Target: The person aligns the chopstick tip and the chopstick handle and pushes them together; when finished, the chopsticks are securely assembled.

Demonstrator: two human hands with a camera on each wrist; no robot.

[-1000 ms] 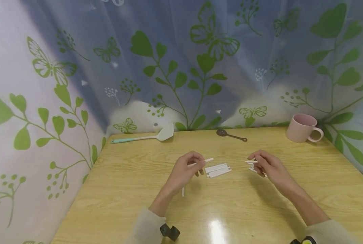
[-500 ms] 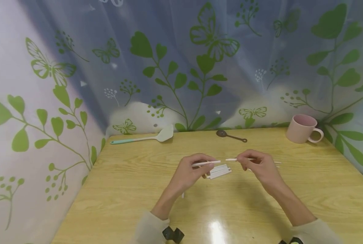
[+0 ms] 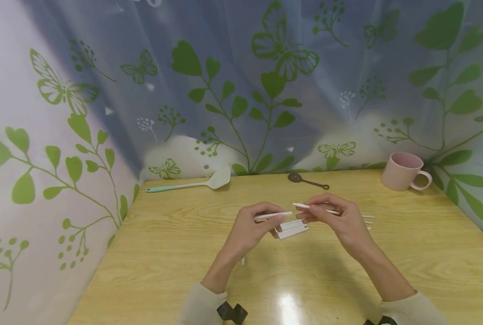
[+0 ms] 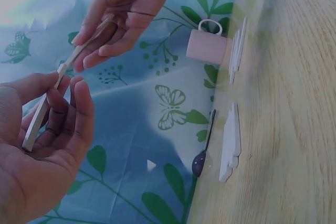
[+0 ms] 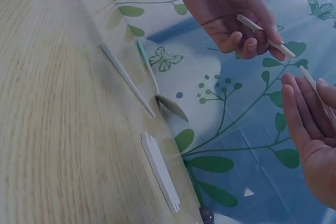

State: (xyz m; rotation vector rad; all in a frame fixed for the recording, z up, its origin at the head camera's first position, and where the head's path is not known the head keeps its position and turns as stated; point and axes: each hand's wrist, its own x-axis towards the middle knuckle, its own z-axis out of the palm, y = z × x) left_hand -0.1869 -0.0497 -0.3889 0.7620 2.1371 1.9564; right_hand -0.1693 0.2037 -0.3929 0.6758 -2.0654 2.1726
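My left hand (image 3: 249, 229) pinches a slim white stick (image 3: 271, 216) between thumb and fingers, above the table. In the left wrist view this piece (image 4: 38, 121) looks thick; I cannot tell if it is more than one. Facing it, my right hand (image 3: 344, 222) pinches a thinner white stick (image 3: 302, 206), its tip close to the left one's end. In the right wrist view a small gap separates the two tips. Below the hands lies a neat row of several white sticks (image 3: 293, 229), partly hidden by the left fingers.
Several loose sticks (image 3: 369, 217) lie right of the right hand; another stick (image 3: 243, 261) lies by the left wrist. Along the back edge are a spatula (image 3: 219, 178), a dark spoon (image 3: 302, 179) and a pink mug (image 3: 400, 171). A patterned curtain (image 3: 233, 58) hangs behind.
My right hand has come left from the loose sticks at the right, bringing one stick towards the left hand's. My left hand has shifted slightly right, still holding its stick.
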